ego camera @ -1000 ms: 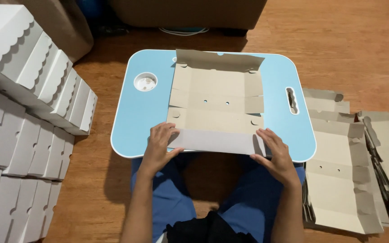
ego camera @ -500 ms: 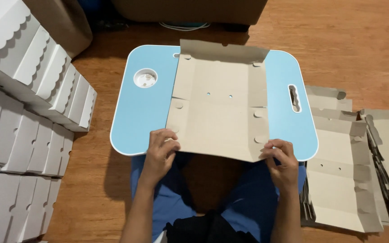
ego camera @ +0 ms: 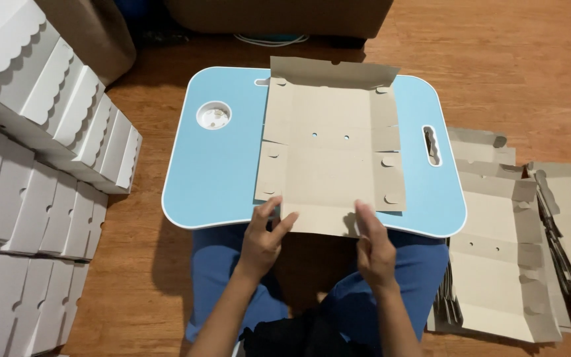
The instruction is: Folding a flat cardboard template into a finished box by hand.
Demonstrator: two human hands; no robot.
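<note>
A flat, unfolded cardboard box blank (ego camera: pixel 330 149) lies brown side up on a light blue lap table (ego camera: pixel 219 178). Its far flap stands up slightly. My left hand (ego camera: pixel 264 239) holds the near edge of the blank at its left part, thumb on top. Fingers of my right hand (ego camera: pixel 373 246) pinch the same near edge further right. The near flap hangs a little over the table's front edge above my blue-trousered legs.
Stacks of folded white boxes with scalloped lids (ego camera: pixel 41 119) fill the left side. Piles of flat cardboard blanks (ego camera: pixel 503 238) lie on the wooden floor to the right. The table has a round cup recess (ego camera: pixel 213 115) and a handle slot (ego camera: pixel 431 145).
The near flap, folded up a second ago, now lies flat. Both hands have moved inward along the near edge, towards the middle of the blank.
</note>
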